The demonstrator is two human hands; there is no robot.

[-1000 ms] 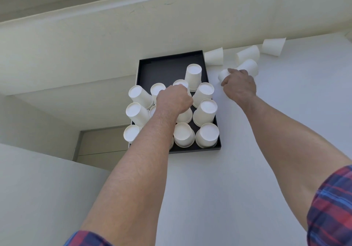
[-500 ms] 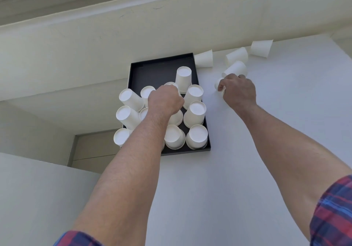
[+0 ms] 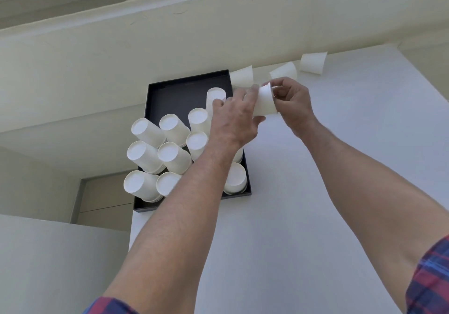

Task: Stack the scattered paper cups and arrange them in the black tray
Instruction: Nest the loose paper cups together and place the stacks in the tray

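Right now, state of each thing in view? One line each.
Held cup: off the table, on its side, between both hands.
Left hand: fingers round the held cup.
Right hand: pinches the held cup's rim end.
Black tray: on the table, far end bare.
Cup stacks: upside down in the tray, some leaning.
Three loose cups: lying on their sides along the table's far edge.
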